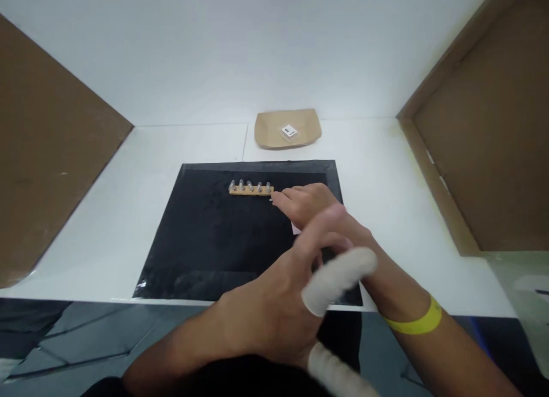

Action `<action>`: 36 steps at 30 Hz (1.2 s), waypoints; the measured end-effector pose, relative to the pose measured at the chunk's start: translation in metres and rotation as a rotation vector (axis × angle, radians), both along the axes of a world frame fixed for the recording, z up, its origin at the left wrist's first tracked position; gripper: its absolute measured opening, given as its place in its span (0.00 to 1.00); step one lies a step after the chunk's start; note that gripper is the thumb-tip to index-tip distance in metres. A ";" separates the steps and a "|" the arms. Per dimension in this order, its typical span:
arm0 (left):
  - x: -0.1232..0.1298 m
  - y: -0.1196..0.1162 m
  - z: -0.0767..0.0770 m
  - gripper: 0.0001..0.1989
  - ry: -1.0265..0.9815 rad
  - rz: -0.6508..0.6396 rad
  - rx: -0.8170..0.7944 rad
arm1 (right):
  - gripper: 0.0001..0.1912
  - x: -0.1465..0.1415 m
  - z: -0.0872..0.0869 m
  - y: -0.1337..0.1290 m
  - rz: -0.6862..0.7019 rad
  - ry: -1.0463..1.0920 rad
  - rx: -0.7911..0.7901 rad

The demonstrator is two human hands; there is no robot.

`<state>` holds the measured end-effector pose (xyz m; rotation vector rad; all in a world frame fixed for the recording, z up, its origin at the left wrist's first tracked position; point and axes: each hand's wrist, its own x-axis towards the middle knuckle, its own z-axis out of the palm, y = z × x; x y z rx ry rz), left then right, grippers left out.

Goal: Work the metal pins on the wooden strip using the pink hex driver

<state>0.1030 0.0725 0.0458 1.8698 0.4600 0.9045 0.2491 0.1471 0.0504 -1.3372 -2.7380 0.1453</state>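
The strip (253,192) lay on the black mat (201,231), close to its far edge. It was thin and tan, and its long side ran left to right. Five small clear tubes (250,186) stood up on it in a row, and some leaned a little.

The right hand (309,202) was the nearer one. Its fingers pointed left, right by the right end of the strip, so the strip ran away to the left from the fingertips. I could not tell if they touched it. The fingers were bent down close together. A tiny shiny bit (271,199) showed at their tips, but I could not tell if they held it. A pale pink scrap (295,229) peeked out under this hand.

The left hand (274,311) was closer to the person and lower down. It was blurry. Its thumb and one finger wore white covers (338,280) and were spread wide, with nothing seen between them. This hand crossed in front of the right arm and hid part of it. The left part of the strip had no hand over it.

A yellow band (416,321) went around the right wrist. Past the mat, a brown tray (266,127) sat on the white table (377,162), with a small clear case (289,132) in it.
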 end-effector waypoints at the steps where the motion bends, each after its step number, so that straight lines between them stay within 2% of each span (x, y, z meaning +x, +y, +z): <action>1: 0.006 0.002 0.000 0.38 0.072 -0.033 0.214 | 0.11 0.002 0.003 -0.001 0.001 -0.054 -0.022; 2: 0.013 0.006 -0.001 0.41 0.129 -0.069 0.394 | 0.12 0.005 0.006 -0.002 -0.002 -0.110 -0.048; 4: 0.027 0.012 -0.005 0.46 0.153 -0.095 0.633 | 0.14 0.012 0.010 -0.005 -0.016 -0.193 -0.090; 7: 0.039 0.018 -0.008 0.46 0.127 -0.124 0.789 | 0.15 0.021 0.013 -0.011 -0.054 -0.205 -0.073; 9: 0.037 0.017 -0.008 0.44 0.091 -0.153 0.781 | 0.15 0.022 0.012 -0.015 -0.070 -0.203 -0.031; 11: 0.030 0.015 -0.006 0.44 0.064 -0.161 0.707 | 0.14 0.019 0.009 -0.018 -0.079 -0.212 -0.004; 16: 0.006 0.007 -0.006 0.45 0.014 -0.136 0.549 | 0.15 -0.004 -0.002 -0.021 -0.020 -0.229 -0.013; 19: -0.007 0.003 -0.013 0.46 -0.021 -0.116 0.542 | 0.17 -0.024 -0.010 -0.017 0.035 -0.216 -0.001; 23: -0.027 -0.001 -0.026 0.48 0.056 0.017 0.564 | 0.14 -0.054 -0.012 -0.009 0.130 -0.194 -0.004; 27: -0.052 -0.006 -0.038 0.41 0.139 0.071 0.466 | 0.12 -0.079 -0.008 -0.003 0.209 -0.167 0.031; 29: -0.063 -0.009 -0.042 0.40 0.166 0.127 0.493 | 0.12 -0.088 -0.008 -0.001 0.248 -0.155 0.059; 32: -0.077 -0.014 -0.044 0.39 0.239 0.247 0.632 | 0.12 -0.095 -0.011 0.001 0.301 -0.095 0.127; 36: -0.092 -0.020 -0.044 0.28 0.366 0.315 0.726 | 0.13 -0.098 -0.021 0.000 0.370 0.022 0.180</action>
